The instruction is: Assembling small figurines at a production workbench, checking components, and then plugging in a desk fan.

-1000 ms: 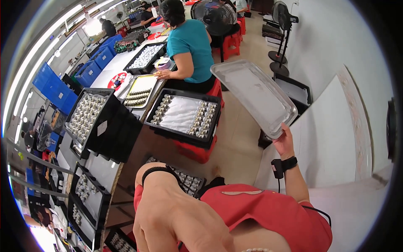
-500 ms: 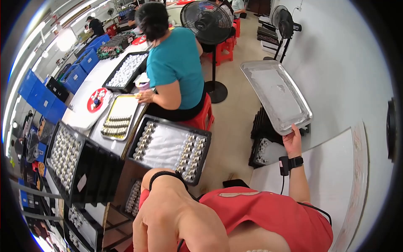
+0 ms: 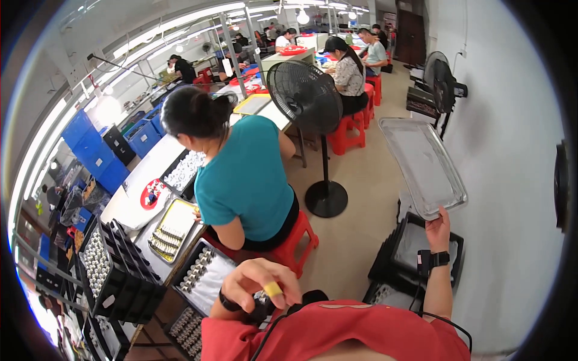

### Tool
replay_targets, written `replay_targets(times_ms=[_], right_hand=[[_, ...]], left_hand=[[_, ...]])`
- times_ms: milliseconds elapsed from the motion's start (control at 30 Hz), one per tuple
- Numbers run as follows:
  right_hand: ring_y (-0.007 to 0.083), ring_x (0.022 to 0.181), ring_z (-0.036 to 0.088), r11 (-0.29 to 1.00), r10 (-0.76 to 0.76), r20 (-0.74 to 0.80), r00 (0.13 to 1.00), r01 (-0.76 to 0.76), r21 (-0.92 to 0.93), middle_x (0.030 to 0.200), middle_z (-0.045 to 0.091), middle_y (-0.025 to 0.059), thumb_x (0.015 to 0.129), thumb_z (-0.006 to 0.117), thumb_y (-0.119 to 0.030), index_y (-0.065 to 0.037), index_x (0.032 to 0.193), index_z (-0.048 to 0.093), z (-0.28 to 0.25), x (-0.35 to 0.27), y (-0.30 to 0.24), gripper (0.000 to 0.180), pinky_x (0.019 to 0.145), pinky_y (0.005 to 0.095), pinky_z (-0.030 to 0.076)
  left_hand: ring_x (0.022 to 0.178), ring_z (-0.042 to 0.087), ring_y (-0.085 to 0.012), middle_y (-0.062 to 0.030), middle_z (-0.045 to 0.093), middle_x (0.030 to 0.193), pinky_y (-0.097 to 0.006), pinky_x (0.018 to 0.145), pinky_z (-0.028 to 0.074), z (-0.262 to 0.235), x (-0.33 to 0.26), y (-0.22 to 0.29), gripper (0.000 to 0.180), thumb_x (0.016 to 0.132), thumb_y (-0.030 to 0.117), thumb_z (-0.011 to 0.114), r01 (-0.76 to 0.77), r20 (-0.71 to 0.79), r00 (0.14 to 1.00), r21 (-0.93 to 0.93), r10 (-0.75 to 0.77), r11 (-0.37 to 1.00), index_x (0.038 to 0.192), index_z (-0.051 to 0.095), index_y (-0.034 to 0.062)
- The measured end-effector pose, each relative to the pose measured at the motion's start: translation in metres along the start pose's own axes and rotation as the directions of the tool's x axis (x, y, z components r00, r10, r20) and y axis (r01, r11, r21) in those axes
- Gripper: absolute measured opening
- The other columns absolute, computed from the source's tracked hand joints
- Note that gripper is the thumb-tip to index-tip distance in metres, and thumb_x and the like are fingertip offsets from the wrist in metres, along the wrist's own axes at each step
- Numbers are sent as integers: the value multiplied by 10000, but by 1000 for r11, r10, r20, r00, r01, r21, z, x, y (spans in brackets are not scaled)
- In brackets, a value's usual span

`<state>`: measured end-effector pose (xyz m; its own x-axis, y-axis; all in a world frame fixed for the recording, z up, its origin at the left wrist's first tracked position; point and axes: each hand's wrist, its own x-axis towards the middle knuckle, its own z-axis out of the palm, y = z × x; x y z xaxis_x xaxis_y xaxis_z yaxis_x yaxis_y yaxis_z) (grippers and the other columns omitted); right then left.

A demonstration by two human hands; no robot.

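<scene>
My right hand, with a black strap and small black device at its wrist, grips the near end of a shallow silver metal tray. The tray is tilted out in front of me beside the wall, with a pale, scuffed inner surface. My left hand is raised before my chest, fingers loosely bent and apart, with nothing visible in it. A yellow band wraps one of its fingers, and a dark band is round the wrist. Behind that hand is a black tray holding rows of small metal parts on a white sheet.
Black trays are stacked low by the right wall. A person in a teal shirt sits on a red stool at the long table. A standing fan is in the aisle. More black trays stand at left.
My view has swung upward, showing more of the room. My left hand has moved away from close in front of the camera. My right hand still holds the metal tray.
</scene>
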<state>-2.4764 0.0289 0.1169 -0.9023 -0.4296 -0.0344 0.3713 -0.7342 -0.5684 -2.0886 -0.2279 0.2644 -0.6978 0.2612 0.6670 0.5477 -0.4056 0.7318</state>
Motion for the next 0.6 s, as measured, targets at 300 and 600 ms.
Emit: replay_targets(times_ms=[300, 600], right_hand=[[121, 854, 596, 998, 23, 230, 973, -11, -55, 963, 624, 7, 846, 555, -168, -80, 992, 549, 59, 226, -25, 171, 650, 238, 491], [94, 799, 578, 986, 111, 339, 934, -59, -158, 887, 609, -11, 800, 620, -158, -97, 935, 552, 175, 443, -9, 163, 679, 224, 457]], left_hand=[[772, 569, -318, -270, 561, 890, -379, 700, 454, -111, 29, -45, 408, 776, 336, 624, -75, -364, 923, 159, 129, 984, 920, 610, -46], [953, 549, -322, -265, 508, 1094, -387, 820, 427, -273, 125, -69, 501, 777, 322, 646, 116, -75, 992, 170, -104, 979, 1058, 555, -83]])
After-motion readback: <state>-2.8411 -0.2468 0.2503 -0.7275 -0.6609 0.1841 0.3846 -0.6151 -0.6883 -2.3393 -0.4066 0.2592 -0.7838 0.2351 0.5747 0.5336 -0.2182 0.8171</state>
